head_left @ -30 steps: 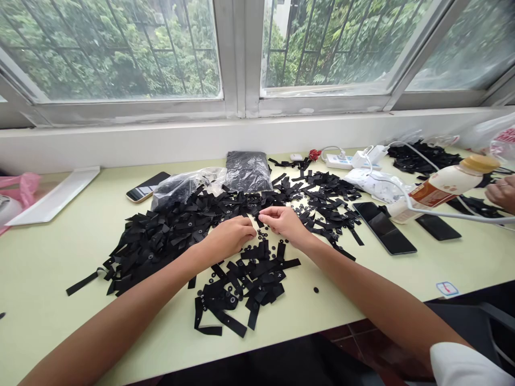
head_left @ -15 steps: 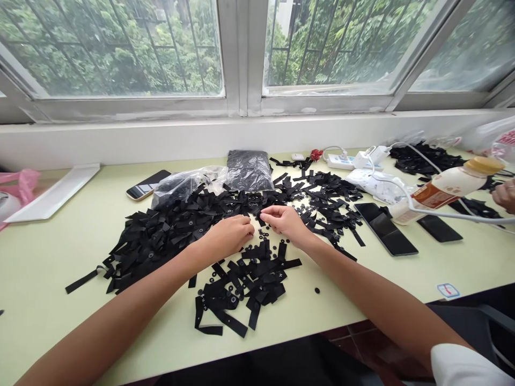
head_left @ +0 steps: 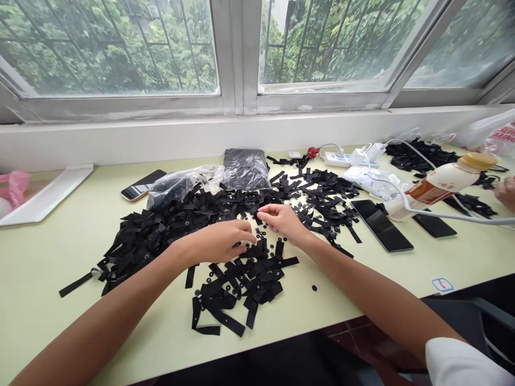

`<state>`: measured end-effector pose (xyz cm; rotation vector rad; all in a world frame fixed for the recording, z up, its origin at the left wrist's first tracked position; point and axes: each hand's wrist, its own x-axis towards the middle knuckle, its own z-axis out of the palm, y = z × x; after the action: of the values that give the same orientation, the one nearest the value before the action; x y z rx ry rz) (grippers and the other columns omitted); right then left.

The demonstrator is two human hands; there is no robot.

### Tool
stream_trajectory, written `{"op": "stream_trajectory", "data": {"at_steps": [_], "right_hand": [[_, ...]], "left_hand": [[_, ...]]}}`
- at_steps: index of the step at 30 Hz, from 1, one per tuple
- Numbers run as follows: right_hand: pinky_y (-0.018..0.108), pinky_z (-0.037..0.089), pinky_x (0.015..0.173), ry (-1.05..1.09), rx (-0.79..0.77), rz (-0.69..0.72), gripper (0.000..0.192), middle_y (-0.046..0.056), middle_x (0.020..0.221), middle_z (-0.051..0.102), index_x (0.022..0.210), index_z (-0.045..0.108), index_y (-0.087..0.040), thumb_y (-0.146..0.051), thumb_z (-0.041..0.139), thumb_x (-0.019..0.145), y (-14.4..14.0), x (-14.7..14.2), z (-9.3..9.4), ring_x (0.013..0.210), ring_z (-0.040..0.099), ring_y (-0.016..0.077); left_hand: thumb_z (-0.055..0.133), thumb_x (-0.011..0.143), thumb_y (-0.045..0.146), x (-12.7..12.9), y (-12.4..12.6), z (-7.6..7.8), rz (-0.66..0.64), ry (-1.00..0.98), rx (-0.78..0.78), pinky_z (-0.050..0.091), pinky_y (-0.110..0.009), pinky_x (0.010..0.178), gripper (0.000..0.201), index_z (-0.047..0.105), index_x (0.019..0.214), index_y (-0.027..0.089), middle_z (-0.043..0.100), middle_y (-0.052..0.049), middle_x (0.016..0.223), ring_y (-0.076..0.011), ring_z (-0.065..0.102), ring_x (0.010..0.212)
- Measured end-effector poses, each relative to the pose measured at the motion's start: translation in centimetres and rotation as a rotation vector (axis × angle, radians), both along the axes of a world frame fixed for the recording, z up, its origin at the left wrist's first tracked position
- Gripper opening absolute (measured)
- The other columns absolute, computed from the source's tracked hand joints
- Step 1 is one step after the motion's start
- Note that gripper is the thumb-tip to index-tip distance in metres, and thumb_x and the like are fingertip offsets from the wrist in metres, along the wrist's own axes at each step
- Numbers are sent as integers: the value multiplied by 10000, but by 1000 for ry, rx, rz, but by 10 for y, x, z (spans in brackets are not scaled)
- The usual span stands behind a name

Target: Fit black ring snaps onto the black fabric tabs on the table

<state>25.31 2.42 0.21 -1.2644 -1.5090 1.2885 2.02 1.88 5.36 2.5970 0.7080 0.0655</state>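
Left hand: our left hand [head_left: 219, 241] lies knuckles up on the strips [head_left: 169, 228], fingers curled down onto the near edge of the pile; we cannot tell whether it has one pinched.
Right hand: our right hand [head_left: 281, 220], just right of the pile's middle, has thumb and forefinger closed on something small and dark, too small to name.
Strips, handling: we judge them light, limp and flat, likely to slide over each other; best taken by one end, clear of the eyelet.
Rings: the small black rings [head_left: 277, 245] look hard and light, apt to roll or skid; a fingertip pinch suits them.
Where: the big pile runs left of our hands, a smaller heap [head_left: 241, 284] sits nearer us, more strips lie right of the pile.
Counts: strips and rings too many to count; three phones, one [head_left: 142, 185] behind the pile on the left, two [head_left: 380, 225] to its right; one bottle [head_left: 438, 185]; one stray ring [head_left: 314, 288].
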Motion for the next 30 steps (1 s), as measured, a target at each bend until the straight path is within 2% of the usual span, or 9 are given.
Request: {"op": "stream_trajectory", "data": {"at_steps": [4,8,11,15,18,20,24,30], "right_hand": [[233,322,480,-8,11,-1,368,18,700,594,988,763,-164,-494,717,832,-1,0,2,529,401,87],[227,318,472,-8,4,7,342,18,704,595,968,759,-167,-480,715,837,-2,0,4,531,401,85],[229,333,472,2,-4,4,349,21,698,597,971,760,-166,-482,722,829,-2,1,3,533,415,91],[225,336,466,2,3,-5,354,18,678,594,974,758,-160,-480,725,826,1,1,-2,528,424,94],[222,347,469,8,14,0,347,11,664,592,971,753,-155,-471,722,831,2,1,-3,521,424,91],[221,358,475,13,20,4,340,14,683,605,969,752,-153,-464,722,833,3,1,-4,523,431,89],[222,370,478,17,14,-5,339,17,711,618,975,753,-156,-463,726,833,2,1,-4,525,437,87],[225,344,461,13,7,-13,347,11,676,598,970,751,-163,-481,733,832,4,1,-8,508,413,87]], "left_hand": [[520,944,250,4,-2,-3,6,50,-66,441,-201,746,291,709,1162,294,683,-21,1131,-102,648,913],[468,961,281,3,3,-6,56,-6,-81,448,-216,761,279,744,999,258,691,-25,1024,-107,640,885],[474,954,295,-1,6,-5,68,15,-61,431,-219,724,266,736,962,250,687,-21,995,-101,622,839],[421,971,300,3,3,-6,86,83,69,425,-227,705,302,702,1071,252,662,-32,1074,-106,612,855],[338,1001,304,13,-1,-16,124,41,205,466,-245,798,386,634,1242,254,624,-66,1182,-143,610,1014],[289,1016,321,20,-2,-24,149,18,222,488,-263,854,423,618,1270,240,613,-77,1184,-155,595,1071],[378,1004,379,25,0,-35,175,-19,189,498,-264,871,362,677,1157,245,620,-62,1124,-153,588,1062],[390,1001,319,25,3,-28,178,22,135,471,-233,800,341,716,1013,222,645,-47,1042,-119,608,938]]}}
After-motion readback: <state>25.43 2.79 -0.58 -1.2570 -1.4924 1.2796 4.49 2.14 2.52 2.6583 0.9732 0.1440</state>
